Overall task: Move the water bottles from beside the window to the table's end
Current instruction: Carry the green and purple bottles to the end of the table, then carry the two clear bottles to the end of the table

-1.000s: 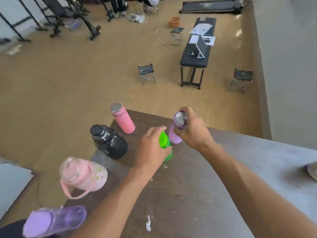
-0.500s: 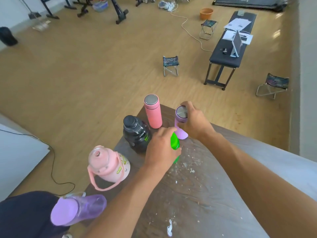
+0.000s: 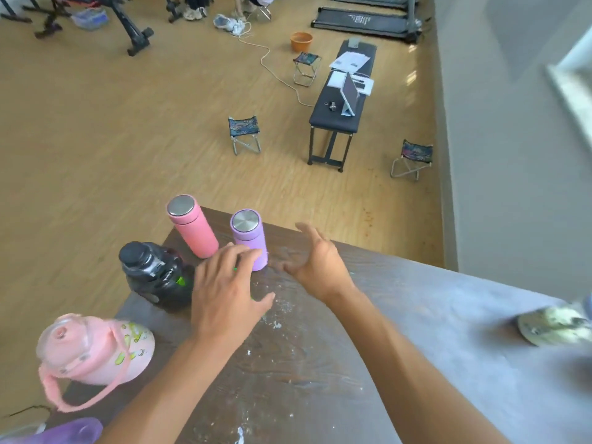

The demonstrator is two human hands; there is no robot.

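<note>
While the fingers (image 3: pixel 243 254) of the left hand (image 3: pixel 224 296) are spreading loosely over a bright green bottle (image 3: pixel 180 280), it is unclear whether they are gripping it, since only slivers of green are showing. The right hand (image 3: pixel 315 261) is hovering open and empty just beside the lilac steel-capped flask (image 3: pixel 248 238), standing near the dark wooden table's (image 3: pixel 304 363) end. A careless swipe is risking toppling it or the pink steel-capped flask (image 3: pixel 191 229) off the edge. The black jug (image 3: pixel 153 277) is sitting partly hidden behind the left hand.
</note>
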